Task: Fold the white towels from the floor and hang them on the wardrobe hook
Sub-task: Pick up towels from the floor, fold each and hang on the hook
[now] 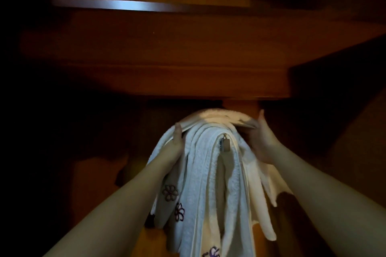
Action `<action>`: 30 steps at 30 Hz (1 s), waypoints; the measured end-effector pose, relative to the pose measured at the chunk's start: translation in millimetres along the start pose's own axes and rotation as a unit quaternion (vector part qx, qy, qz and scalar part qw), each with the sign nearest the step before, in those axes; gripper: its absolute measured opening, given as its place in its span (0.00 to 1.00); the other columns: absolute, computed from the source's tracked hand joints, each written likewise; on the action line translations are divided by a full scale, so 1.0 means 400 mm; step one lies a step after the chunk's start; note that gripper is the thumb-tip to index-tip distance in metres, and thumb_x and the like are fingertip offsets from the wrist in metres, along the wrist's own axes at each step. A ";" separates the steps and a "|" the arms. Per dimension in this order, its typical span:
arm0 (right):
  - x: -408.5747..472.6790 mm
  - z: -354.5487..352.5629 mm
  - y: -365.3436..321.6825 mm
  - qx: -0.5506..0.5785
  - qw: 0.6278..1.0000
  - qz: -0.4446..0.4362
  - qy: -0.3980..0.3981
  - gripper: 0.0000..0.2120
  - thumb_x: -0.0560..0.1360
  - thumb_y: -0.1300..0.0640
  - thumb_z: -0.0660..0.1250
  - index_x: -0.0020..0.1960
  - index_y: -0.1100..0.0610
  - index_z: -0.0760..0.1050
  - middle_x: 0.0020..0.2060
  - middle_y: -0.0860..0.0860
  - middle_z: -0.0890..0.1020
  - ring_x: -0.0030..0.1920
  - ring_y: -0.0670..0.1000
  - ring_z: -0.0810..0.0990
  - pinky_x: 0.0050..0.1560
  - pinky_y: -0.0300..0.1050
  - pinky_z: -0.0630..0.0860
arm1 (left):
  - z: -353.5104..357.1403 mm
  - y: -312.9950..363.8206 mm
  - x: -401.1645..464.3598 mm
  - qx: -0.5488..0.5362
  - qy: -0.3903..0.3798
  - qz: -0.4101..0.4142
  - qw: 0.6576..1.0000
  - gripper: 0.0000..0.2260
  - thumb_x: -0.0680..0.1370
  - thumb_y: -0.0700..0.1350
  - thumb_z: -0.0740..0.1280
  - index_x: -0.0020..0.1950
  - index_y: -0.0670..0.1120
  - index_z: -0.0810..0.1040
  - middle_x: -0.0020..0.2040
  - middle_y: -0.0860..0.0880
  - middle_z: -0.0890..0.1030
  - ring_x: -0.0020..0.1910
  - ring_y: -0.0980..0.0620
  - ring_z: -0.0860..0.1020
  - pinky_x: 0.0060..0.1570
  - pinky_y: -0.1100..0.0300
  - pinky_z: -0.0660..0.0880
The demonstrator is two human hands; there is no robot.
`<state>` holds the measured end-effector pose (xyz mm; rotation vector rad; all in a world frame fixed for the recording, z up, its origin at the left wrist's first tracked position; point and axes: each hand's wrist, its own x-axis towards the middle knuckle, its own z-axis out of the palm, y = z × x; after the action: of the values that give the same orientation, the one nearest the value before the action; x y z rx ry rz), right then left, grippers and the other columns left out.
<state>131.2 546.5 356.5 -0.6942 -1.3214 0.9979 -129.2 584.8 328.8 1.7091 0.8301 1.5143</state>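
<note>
Two hands on the folded white towel atop the pile on the wardrobe hook: left hand and right hand grip its ends, fingers curled under; centre it over the hook, lower evenly, then release.

No readable text, label, brand or number is seen; only flower embroidery is shown on the towels.
</note>
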 end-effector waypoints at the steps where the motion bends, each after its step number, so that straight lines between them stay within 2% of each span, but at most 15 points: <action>1: 0.000 0.006 -0.008 0.054 0.998 0.024 0.017 0.48 0.72 0.20 0.43 0.69 0.56 0.76 0.62 0.60 0.82 0.65 0.60 0.78 0.66 0.62 0.72 | 0.008 0.002 -0.004 -0.076 -0.011 -0.021 0.997 0.42 0.71 0.78 0.45 0.67 0.51 0.79 0.60 0.44 0.84 0.63 0.45 0.80 0.70 0.47 0.70; 3: 0.005 0.018 -0.020 0.116 0.987 0.075 0.086 0.46 0.74 0.22 0.44 0.63 0.59 0.78 0.57 0.63 0.83 0.59 0.62 0.81 0.54 0.60 0.77 | 0.024 0.013 -0.005 -0.212 -0.026 -0.038 0.976 0.43 0.72 0.78 0.45 0.67 0.50 0.79 0.59 0.43 0.84 0.61 0.44 0.81 0.67 0.46 0.72; 6: 0.013 0.036 -0.010 0.096 0.968 0.089 0.213 0.27 0.83 0.42 0.52 0.59 0.60 0.82 0.49 0.63 0.85 0.49 0.61 0.83 0.43 0.52 0.79 | 0.034 0.020 -0.005 -0.298 0.012 -0.060 0.953 0.38 0.77 0.74 0.48 0.67 0.48 0.79 0.61 0.41 0.83 0.61 0.41 0.81 0.67 0.44 0.73; 9: 0.011 0.036 0.028 0.088 0.953 0.073 0.279 0.21 0.81 0.50 0.54 0.47 0.59 0.83 0.40 0.62 0.86 0.44 0.59 0.83 0.51 0.51 0.80 | 0.034 0.008 -0.012 -0.259 0.068 -0.066 0.961 0.28 0.82 0.62 0.52 0.67 0.45 0.80 0.60 0.41 0.83 0.62 0.41 0.80 0.69 0.44 0.71; 11: 0.002 0.031 0.054 0.103 0.949 0.092 0.283 0.19 0.82 0.50 0.55 0.43 0.59 0.78 0.31 0.60 0.83 0.40 0.59 0.80 0.48 0.51 0.77 | 0.044 -0.002 -0.027 -0.228 0.091 -0.083 0.966 0.25 0.82 0.60 0.55 0.63 0.44 0.81 0.57 0.41 0.84 0.59 0.42 0.81 0.65 0.46 0.74; 13: -0.014 0.034 0.079 0.113 0.948 0.112 0.277 0.18 0.82 0.49 0.54 0.44 0.59 0.75 0.29 0.59 0.82 0.39 0.58 0.77 0.42 0.49 0.73 | 0.057 -0.019 -0.044 -0.205 0.110 -0.102 0.967 0.25 0.82 0.60 0.56 0.62 0.44 0.82 0.56 0.42 0.85 0.58 0.42 0.81 0.63 0.47 0.76; 15: -0.030 0.038 0.109 0.130 0.948 0.114 0.267 0.17 0.83 0.50 0.54 0.47 0.59 0.76 0.25 0.55 0.82 0.37 0.57 0.79 0.36 0.46 0.75 | 0.075 -0.040 -0.058 -0.205 0.114 -0.126 0.964 0.24 0.82 0.60 0.57 0.59 0.44 0.83 0.48 0.45 0.87 0.52 0.44 0.83 0.53 0.51 0.79; 16: -0.040 0.043 0.125 0.141 0.949 0.110 0.261 0.17 0.83 0.50 0.55 0.51 0.59 0.78 0.29 0.54 0.85 0.39 0.56 0.83 0.39 0.46 0.78 | 0.085 -0.042 -0.063 -0.205 0.119 -0.136 0.962 0.23 0.82 0.59 0.57 0.57 0.44 0.83 0.43 0.45 0.87 0.48 0.46 0.83 0.43 0.55 0.78; 18: -0.049 0.050 0.153 0.158 0.947 0.109 0.257 0.18 0.83 0.50 0.56 0.62 0.59 0.78 0.49 0.56 0.87 0.55 0.56 0.84 0.60 0.50 0.78 | 0.096 -0.036 -0.070 -0.188 0.142 -0.153 0.960 0.23 0.83 0.57 0.57 0.59 0.40 0.82 0.45 0.41 0.85 0.47 0.46 0.81 0.35 0.58 0.72; 20: -0.057 0.063 0.162 0.151 0.950 0.117 0.247 0.20 0.83 0.48 0.56 0.69 0.57 0.75 0.61 0.57 0.83 0.65 0.58 0.78 0.72 0.54 0.69 | 0.097 -0.030 -0.074 -0.156 0.164 -0.152 0.962 0.23 0.85 0.55 0.56 0.67 0.39 0.77 0.57 0.43 0.81 0.56 0.45 0.79 0.42 0.60 0.73; 21: -0.057 0.065 0.164 0.128 0.953 0.125 0.245 0.22 0.83 0.46 0.56 0.68 0.57 0.75 0.62 0.58 0.82 0.65 0.60 0.77 0.73 0.55 0.68 | 0.096 -0.032 -0.074 -0.144 0.164 -0.148 0.965 0.23 0.85 0.55 0.55 0.70 0.40 0.74 0.63 0.43 0.79 0.63 0.43 0.77 0.49 0.60 0.72; 23: -0.070 0.074 0.159 0.077 0.955 0.139 0.251 0.22 0.82 0.45 0.56 0.66 0.57 0.76 0.59 0.60 0.82 0.62 0.62 0.78 0.71 0.56 0.69 | 0.094 -0.031 -0.080 -0.132 0.156 -0.145 0.968 0.22 0.85 0.56 0.56 0.70 0.42 0.74 0.70 0.42 0.75 0.68 0.42 0.74 0.52 0.61 0.69; 25: -0.079 0.075 0.154 0.043 0.958 0.141 0.247 0.22 0.81 0.46 0.57 0.66 0.57 0.77 0.58 0.61 0.82 0.61 0.63 0.78 0.70 0.58 0.71 | 0.096 -0.028 -0.081 -0.156 0.155 -0.154 0.963 0.22 0.85 0.54 0.56 0.64 0.39 0.78 0.66 0.38 0.78 0.61 0.41 0.78 0.41 0.64 0.72; 27: -0.084 0.074 0.153 0.016 0.961 0.147 0.233 0.22 0.81 0.46 0.57 0.67 0.57 0.77 0.60 0.61 0.82 0.62 0.63 0.78 0.69 0.60 0.71 | 0.101 -0.020 -0.092 -0.178 0.155 -0.162 0.958 0.24 0.84 0.56 0.56 0.63 0.37 0.79 0.58 0.38 0.80 0.55 0.43 0.79 0.34 0.61 0.70; 30: -0.106 0.079 0.143 -0.026 0.964 0.170 0.203 0.23 0.79 0.43 0.61 0.66 0.56 0.78 0.60 0.59 0.82 0.62 0.61 0.78 0.69 0.59 0.72 | 0.095 -0.022 -0.112 -0.177 0.147 -0.186 0.955 0.27 0.82 0.61 0.57 0.62 0.40 0.80 0.53 0.42 0.82 0.56 0.42 0.79 0.44 0.56 0.72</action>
<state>90.7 529.9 291.8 -1.1280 -0.8860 1.0250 -96.6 549.4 294.0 1.0169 0.9059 1.5561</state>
